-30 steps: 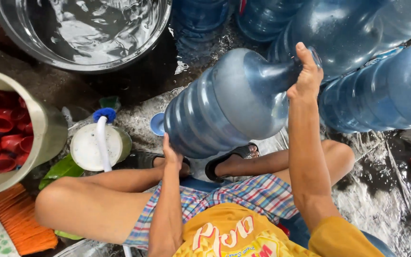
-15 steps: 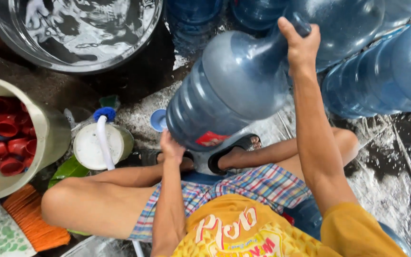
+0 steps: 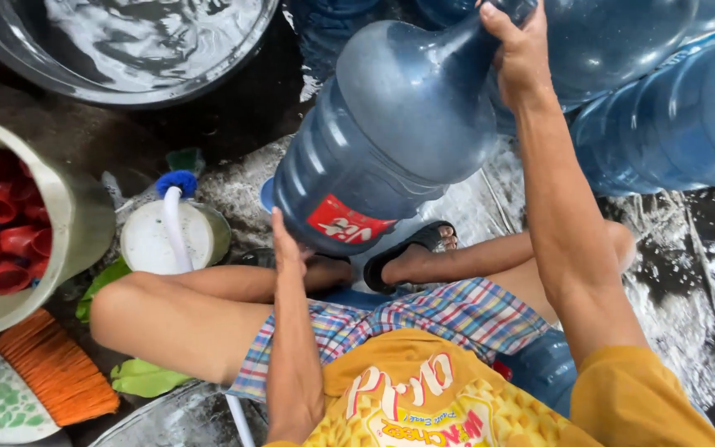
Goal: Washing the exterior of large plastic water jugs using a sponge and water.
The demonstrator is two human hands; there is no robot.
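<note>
I hold a large blue water jug (image 3: 391,132) tilted in the air above my knees, its neck pointing up and away. My right hand (image 3: 519,54) grips the neck near the top. My left hand (image 3: 287,248) presses flat against the underside of the base, beside a red label. I sit with bent legs in plaid shorts and a yellow shirt, black sandals on my feet.
More blue jugs (image 3: 672,124) lie stacked at the right. A metal basin of soapy water (image 3: 126,41) sits at top left. A pale bucket of red caps (image 3: 68,215), a white tub with a hose (image 3: 167,236) and an orange brush (image 3: 51,368) stand left. The ground is wet.
The jug has tipped further upright: my right hand lifted the neck higher, and my left hand stayed under the base.
</note>
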